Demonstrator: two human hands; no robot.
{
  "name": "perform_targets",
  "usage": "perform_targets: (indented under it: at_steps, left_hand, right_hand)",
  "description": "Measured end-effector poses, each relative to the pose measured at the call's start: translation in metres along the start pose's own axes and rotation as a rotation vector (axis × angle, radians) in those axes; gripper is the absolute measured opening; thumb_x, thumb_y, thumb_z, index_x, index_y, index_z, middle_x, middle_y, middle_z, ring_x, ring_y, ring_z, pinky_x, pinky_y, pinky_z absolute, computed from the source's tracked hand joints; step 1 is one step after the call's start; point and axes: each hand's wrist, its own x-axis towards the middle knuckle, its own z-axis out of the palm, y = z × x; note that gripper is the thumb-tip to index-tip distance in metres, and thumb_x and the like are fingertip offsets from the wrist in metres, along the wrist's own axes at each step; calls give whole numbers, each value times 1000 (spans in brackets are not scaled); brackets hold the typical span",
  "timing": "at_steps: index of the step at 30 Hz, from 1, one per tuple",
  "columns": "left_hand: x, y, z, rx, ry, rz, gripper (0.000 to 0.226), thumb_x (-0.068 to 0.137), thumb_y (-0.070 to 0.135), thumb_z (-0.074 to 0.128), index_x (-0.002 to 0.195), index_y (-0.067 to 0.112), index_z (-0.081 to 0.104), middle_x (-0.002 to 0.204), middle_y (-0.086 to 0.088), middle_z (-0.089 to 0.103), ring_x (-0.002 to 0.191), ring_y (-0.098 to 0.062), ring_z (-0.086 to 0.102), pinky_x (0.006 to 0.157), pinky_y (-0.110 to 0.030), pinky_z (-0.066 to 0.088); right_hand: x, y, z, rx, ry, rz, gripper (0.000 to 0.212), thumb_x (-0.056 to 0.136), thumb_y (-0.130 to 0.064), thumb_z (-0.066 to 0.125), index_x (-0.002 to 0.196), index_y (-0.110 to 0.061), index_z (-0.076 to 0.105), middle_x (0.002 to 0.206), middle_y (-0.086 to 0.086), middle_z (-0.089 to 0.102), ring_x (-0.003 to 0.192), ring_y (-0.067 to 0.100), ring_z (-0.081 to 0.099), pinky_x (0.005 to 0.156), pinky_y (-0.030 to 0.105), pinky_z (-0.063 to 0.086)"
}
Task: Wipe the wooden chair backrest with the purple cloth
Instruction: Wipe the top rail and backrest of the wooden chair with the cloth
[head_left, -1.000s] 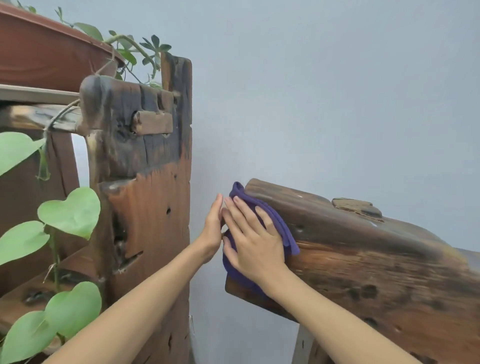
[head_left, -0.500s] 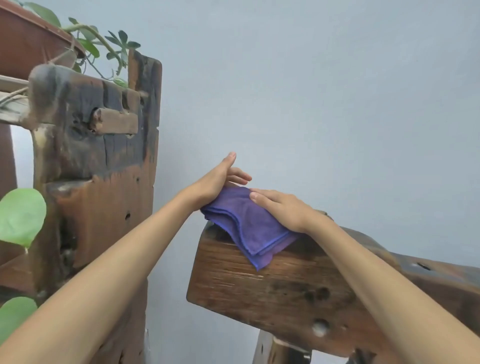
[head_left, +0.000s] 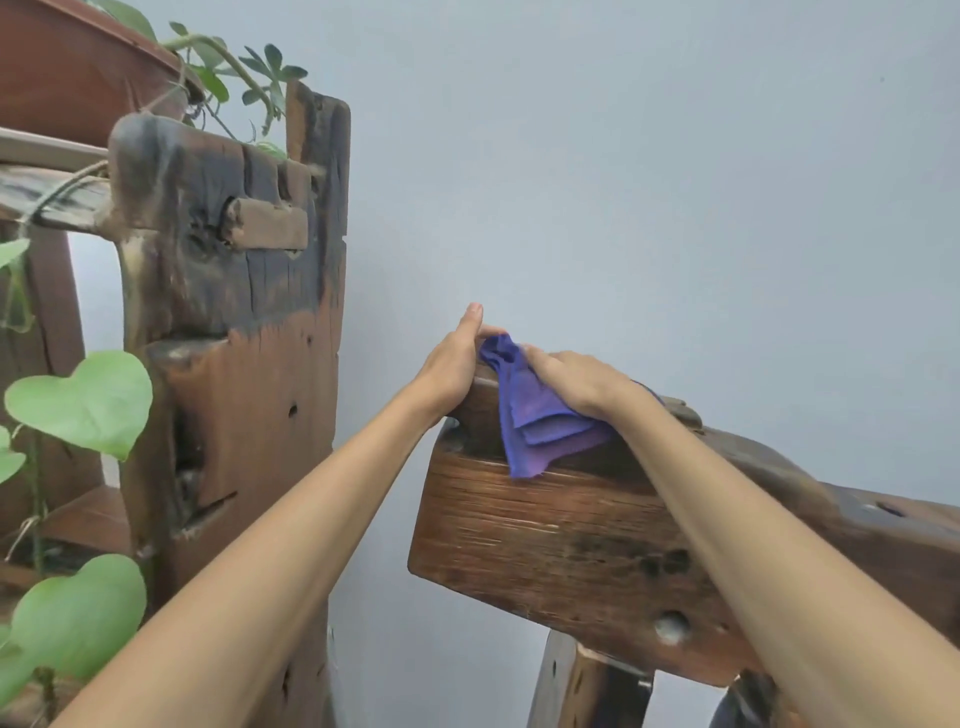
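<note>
Terracotta planter (head_left: 67, 78) holds a leafy vine (head_left: 228, 67) (trailing over the rim).

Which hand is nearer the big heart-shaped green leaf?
Left. The left hand rests at the wooden backrest's end, closer to the leaf; the right hand presses the purple cloth farther away.

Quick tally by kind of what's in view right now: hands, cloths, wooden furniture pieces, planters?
Hands: 2, left hand and right hand
Purple cloth: 1
Wooden furniture pieces: 2, chair backrest and plant stand
Planter box: 1
Total: 6
</note>
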Motion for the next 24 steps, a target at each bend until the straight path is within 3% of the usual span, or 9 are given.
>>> perform_targets:
  at_steps: [2, 5, 7, 10, 14, 17, 20, 22, 24]
  left_hand:
    - [1, -3, 1, -76, 24, 4, 65, 97, 63, 21, 105, 24, 72, 114, -4, 72, 113, -26, 66, 103, -41, 48]
    - [1, -4, 2, -186, 34, -2, 65, 105, 53, 18, 101, 17, 72, 109, -11, 72, 105, -27, 67, 99, -40, 50]
    - [-4, -1, 3, -241, 24, -12, 71, 106, 53, 15, 105, 11, 72, 108, -13, 72, 100, -23, 69, 92, -36, 51]
    - [-14, -3, 1, -289, 18, -1, 73, 108, 45, 9, 121, 2, 66, 123, -12, 67, 115, -22, 63, 101, -31, 48]
    - [-37, -49, -19, -642, 70, -79, 68, 107, 49, 10, 137, 5, 52, 123, -10, 66, 105, -17, 66, 85, -27, 57]
    - [-57, -89, -30, -610, 202, -254, 71, 102, 62, 8, 132, 21, 59, 120, -4, 70, 110, -21, 66, 84, -41, 55]
    - [-62, -115, -41, -525, 396, -372, 70, 101, 63, 9, 106, 21, 64, 103, -8, 72, 97, -25, 69, 100, -52, 51]
    - [-62, -127, -53, -473, 514, -405, 65, 102, 61, 10, 96, 19, 59, 96, -10, 71, 90, -24, 68, 104, -53, 47]
    - [-64, -134, -64, -410, 523, -426, 65, 102, 60, 10, 96, 17, 59, 101, -14, 72, 90, -25, 68, 102, -50, 46]
  right_hand:
    - [-11, -16, 6, -61, 34, -39, 82, 97, -76, 18, 139, -20, 60, 146, 10, 61, 132, 34, 55, 104, 46, 40]
    - [-41, -21, 23, -162, 266, -208, 77, 91, -78, 24, 144, -30, 52, 147, -4, 60, 132, 25, 57, 92, 42, 44]
    - [-63, -21, 42, -279, 433, -316, 79, 90, -73, 39, 153, -26, 45, 154, -4, 54, 137, 20, 55, 98, 39, 47]
    - [-74, -24, 69, -399, 582, -332, 76, 93, -59, 52, 155, -15, 44, 157, 6, 51, 142, 24, 50, 112, 40, 41]
    - [-68, -40, 88, -439, 703, -506, 58, 98, -35, 57, 153, -19, 48, 161, 14, 44, 147, 32, 44, 119, 47, 37]
    - [-56, -57, 94, -587, 572, -572, 52, 100, -36, 47, 151, -24, 50, 168, 10, 31, 156, 30, 24, 125, 49, 15]
    - [-43, -85, 110, -950, 382, -480, 52, 104, -43, 38, 138, -12, 62, 151, 12, 54, 153, 36, 25, 121, 50, -3]
    - [-41, -104, 133, -1152, 154, -468, 44, 103, -42, 41, 126, -17, 69, 131, 11, 68, 138, 39, 42, 118, 55, 7]
    - [-46, -115, 159, -1332, -107, -464, 34, 102, -41, 50, 127, -25, 67, 122, 5, 67, 118, 33, 56, 110, 53, 32]
